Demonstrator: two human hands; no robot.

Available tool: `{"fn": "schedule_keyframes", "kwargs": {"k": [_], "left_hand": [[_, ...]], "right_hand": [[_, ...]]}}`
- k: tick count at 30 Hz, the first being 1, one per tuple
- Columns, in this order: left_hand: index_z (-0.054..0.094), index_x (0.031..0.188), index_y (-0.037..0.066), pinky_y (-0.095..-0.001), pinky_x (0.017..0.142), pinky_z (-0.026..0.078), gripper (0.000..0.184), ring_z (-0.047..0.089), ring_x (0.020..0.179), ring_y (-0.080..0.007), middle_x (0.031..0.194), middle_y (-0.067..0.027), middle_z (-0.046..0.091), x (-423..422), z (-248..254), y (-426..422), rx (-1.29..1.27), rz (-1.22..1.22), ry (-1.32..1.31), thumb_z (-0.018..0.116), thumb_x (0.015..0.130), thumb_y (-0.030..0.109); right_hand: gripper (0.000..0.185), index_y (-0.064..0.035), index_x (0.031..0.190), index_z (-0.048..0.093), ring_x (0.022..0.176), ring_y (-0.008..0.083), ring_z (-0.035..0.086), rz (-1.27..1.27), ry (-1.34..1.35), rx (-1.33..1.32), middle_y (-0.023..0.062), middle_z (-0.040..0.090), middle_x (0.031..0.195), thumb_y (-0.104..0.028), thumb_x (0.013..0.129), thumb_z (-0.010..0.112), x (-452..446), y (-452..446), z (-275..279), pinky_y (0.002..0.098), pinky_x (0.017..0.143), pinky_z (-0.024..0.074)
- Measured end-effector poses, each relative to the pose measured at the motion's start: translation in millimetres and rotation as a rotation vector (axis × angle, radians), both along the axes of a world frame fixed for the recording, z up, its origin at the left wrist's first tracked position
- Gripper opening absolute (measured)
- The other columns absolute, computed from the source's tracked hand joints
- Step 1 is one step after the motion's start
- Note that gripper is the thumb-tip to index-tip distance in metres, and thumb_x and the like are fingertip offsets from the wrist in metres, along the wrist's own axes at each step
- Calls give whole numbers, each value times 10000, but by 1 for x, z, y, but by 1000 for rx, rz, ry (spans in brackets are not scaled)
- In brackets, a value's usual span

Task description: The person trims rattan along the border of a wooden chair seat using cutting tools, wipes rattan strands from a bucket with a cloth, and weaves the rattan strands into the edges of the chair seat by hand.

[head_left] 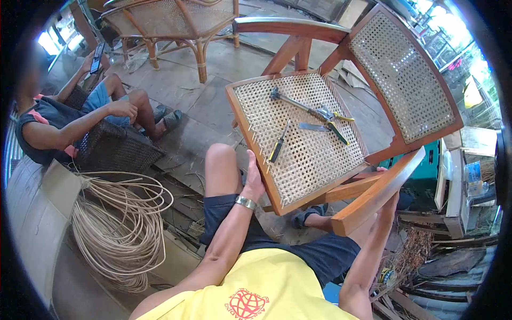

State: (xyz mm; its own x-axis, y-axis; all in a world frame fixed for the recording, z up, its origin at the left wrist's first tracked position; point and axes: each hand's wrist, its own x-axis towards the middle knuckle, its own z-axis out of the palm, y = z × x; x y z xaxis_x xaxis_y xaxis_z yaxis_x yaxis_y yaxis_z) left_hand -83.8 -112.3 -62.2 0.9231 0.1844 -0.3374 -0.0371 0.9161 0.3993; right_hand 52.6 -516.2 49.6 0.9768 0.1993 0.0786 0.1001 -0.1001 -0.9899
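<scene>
A wooden chair [271,184] with a woven cane seat and back is tilted in front of my knees. My left hand [253,178], with a metal watch on the wrist, holds the near left edge of the seat frame. Behind the right armrest [376,197], my right hand [393,198] is mostly hidden, its fingertips showing past the wood as it grips there. On the seat lie a hammer [296,102], pliers [337,132] with dark and yellow handles, a flat metal blade [313,127] and a yellow-and-black screwdriver [277,150].
A coil of rattan [120,229] lies at the left beside cardboard [45,213]. Beyond it a seated person [58,128] holds a phone [97,58]. A rattan bench [165,24] stands at the back. Crates [421,178] and scrap wood fill the right.
</scene>
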Motion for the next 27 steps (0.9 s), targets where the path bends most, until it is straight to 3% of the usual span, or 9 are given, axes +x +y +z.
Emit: {"fn": "schedule_keyframes", "kwargs": {"k": [3,6,9,13,15,19,21,25,27], "left_hand": [[463,1462,74,-460,1051,486,807,584,1238,-282,1384,-137,579,6,13,12,84,82,63,406,975,715],[466,1455,49,-427,1056,489,819,612,1190,-275,1348,-134,606,7,19,25,129,64,118,423,974,710],[480,1438,27,-413,1040,499,844,640,1141,-264,1300,-132,636,11,38,25,196,73,127,444,960,722],[548,1364,11,-371,985,517,859,655,1073,-218,1231,-106,664,16,6,29,302,193,232,440,943,752],[619,1265,22,-340,950,496,805,631,1034,-184,1160,-70,677,11,-4,38,418,231,337,410,965,739],[543,1332,-30,-350,1026,432,750,582,1124,-220,1240,-129,620,26,13,41,541,415,382,422,1021,642],[514,1357,-49,-357,1046,421,735,569,1161,-240,1281,-150,599,37,23,37,798,461,429,449,1027,605],[469,1398,-72,-388,1115,370,625,513,1293,-299,1379,-213,553,71,84,8,1400,386,463,574,1026,419],[473,1399,-61,-400,1127,360,592,497,1319,-319,1390,-226,547,95,99,-4,1638,221,420,605,1016,370]], "right_hand": [[497,-67,1329,539,1052,165,589,-161,212,227,69,636,1222,-467,1033,530,-20,27,18,329,938,482],[608,-50,1298,564,1055,157,590,-226,132,293,60,640,1212,-584,1014,503,-43,54,35,289,898,486],[724,-52,1311,554,1062,149,590,-276,126,136,59,637,1232,-689,978,463,-53,70,65,261,880,484],[768,-42,1325,542,1083,150,589,-240,235,166,76,624,1265,-715,967,447,-59,66,67,255,881,487],[803,117,1228,567,1086,228,618,-163,159,211,217,640,1247,-634,945,586,-61,67,67,344,971,487],[712,-30,1356,526,1123,159,580,-165,143,299,94,599,1283,-646,1007,447,-50,40,19,295,938,488],[578,-18,1354,518,1150,174,569,-504,9,-348,108,590,1292,-503,1042,482,-57,8,-42,305,982,469],[482,3,1335,529,1134,186,580,-409,352,4,114,608,1248,-370,1030,544,-72,-22,-62,308,988,468],[397,-9,1261,583,1113,204,611,-124,32,-673,140,619,1242,-278,974,630,-81,-41,-82,325,951,493]]}}
